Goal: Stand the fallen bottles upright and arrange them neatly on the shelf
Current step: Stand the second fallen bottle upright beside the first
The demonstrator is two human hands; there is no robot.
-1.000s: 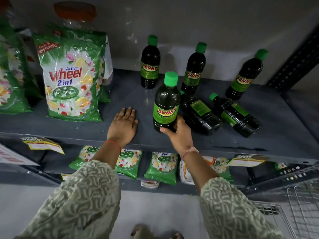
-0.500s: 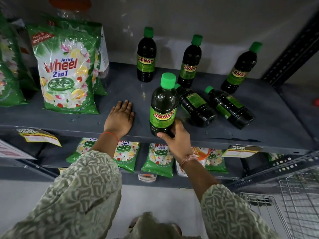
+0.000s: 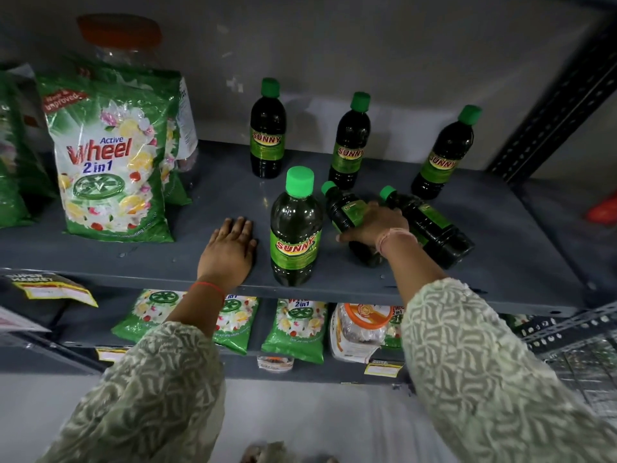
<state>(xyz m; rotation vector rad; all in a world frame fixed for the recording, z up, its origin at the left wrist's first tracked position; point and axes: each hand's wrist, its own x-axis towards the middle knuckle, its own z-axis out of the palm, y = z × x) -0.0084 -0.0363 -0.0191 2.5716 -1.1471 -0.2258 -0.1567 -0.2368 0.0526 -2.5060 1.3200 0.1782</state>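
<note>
While the left hand (image 3: pixel 230 252) lies flat and empty, palm down, on the grey metal shelf (image 3: pixel 213 202), the right hand (image 3: pixel 374 225) wraps around a fallen Sunny bottle (image 3: pixel 344 208), which lies on its side with its green cap pointing toward the back wall. Just left of that hand, a front Sunny bottle (image 3: pixel 295 228) stands upright near the shelf's front edge, untouched. On the far side of the held bottle, a second fallen bottle (image 3: pixel 430 225) lies on its side, roughly parallel to it. Behind the front Sunny bottle, three upright bottles (image 3: pixel 268 128) (image 3: pixel 350 142) (image 3: pixel 444 155) stand spread along the back of the shelf. Well to its left leans a Wheel detergent bag (image 3: pixel 110 162).
</note>
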